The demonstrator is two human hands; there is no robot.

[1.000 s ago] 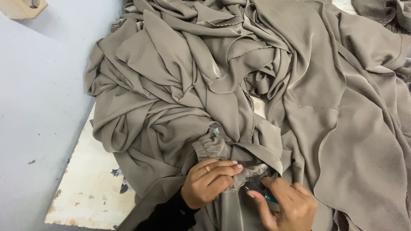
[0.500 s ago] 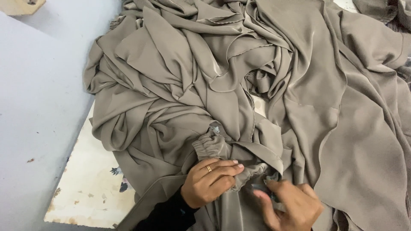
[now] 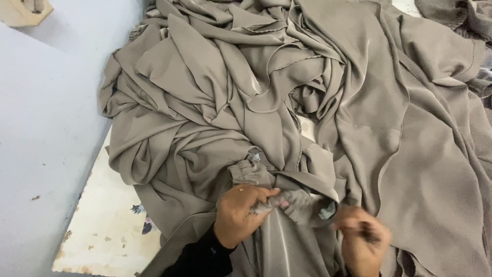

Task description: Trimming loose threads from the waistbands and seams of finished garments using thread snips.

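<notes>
A big heap of taupe-grey fabric point(image 3: 287, 102) covers most of the surface. My left hand point(image 3: 241, 213), in a black sleeve with a ring on one finger, is shut on a gathered, elasticated cuff of the fabric point(image 3: 253, 174) near the bottom middle. My right hand point(image 3: 361, 238) is just to its right, blurred by motion, fingers curled at the same bunched edge with something small and dark in them; I cannot make out what it is. A bit of pale blue-green shows at the fold point(image 3: 328, 210) between the hands.
The fabric lies on a worn cream board with a faded flower print point(image 3: 110, 231), bare at the lower left. A pale blue-grey wall or floor point(image 3: 46, 128) runs along the left. A beige wooden object point(image 3: 23, 10) sits in the top left corner.
My right hand has shifted down and right along the bunched edge and is now blurred. My left hand keeps its hold on the gathered cuff.
</notes>
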